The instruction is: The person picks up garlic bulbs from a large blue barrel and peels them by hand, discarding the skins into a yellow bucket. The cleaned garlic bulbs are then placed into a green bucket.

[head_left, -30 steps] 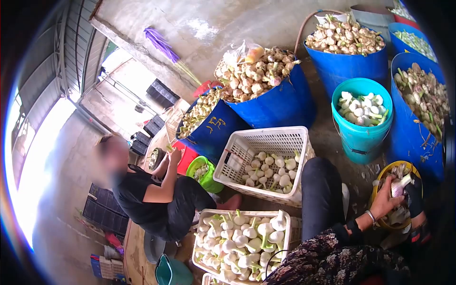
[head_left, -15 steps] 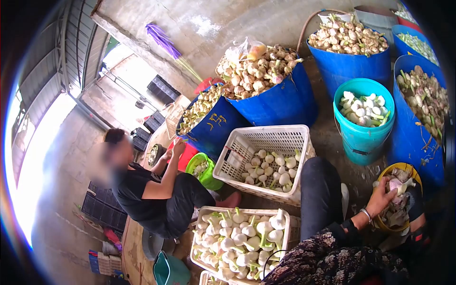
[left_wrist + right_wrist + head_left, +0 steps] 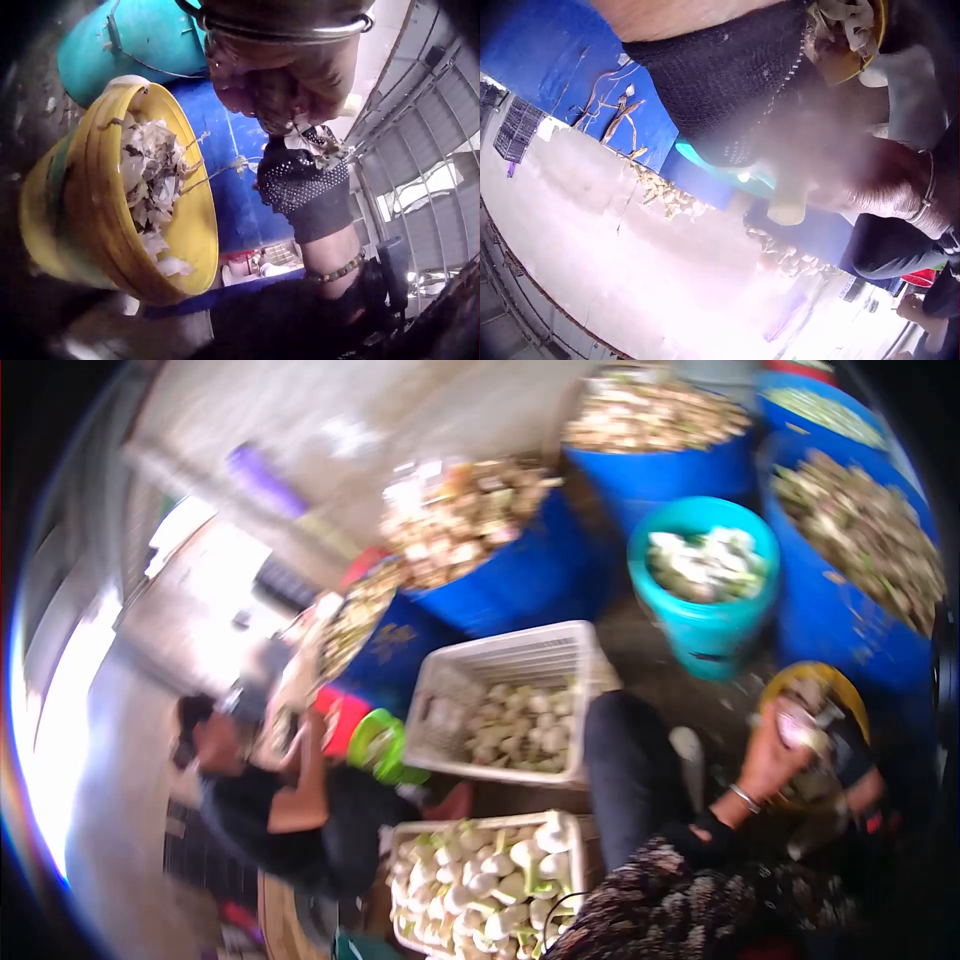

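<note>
In the head view my bare left hand [image 3: 770, 765], with a metal bangle at the wrist, grips a purplish-white garlic bulb [image 3: 797, 726] above a yellow bucket [image 3: 862, 705]. My right hand [image 3: 307, 187] wears a black glove with white grip dots and meets the left at the bulb. Its curled fingers pinch papery garlic skin [image 3: 324, 152]. The bulb's pale cut stem [image 3: 787, 207] sticks out between the hands in the right wrist view. Dry peelings [image 3: 154, 176] fill part of the bucket below, and most of the bulb is hidden by the fingers in the wrist views.
A white crate [image 3: 425, 695] of garlic bulbs stands beyond my knee, with another full crate [image 3: 578, 860] nearer. A turquoise bucket [image 3: 690, 630] and large blue barrels [image 3: 510, 600] of garlic stand around. Another person [image 3: 265, 810] sits at left.
The head view has swung and blurred, shifting the surroundings left. Both hands stay together above the yellow bucket, and the bulb has turned in the left hand.
</note>
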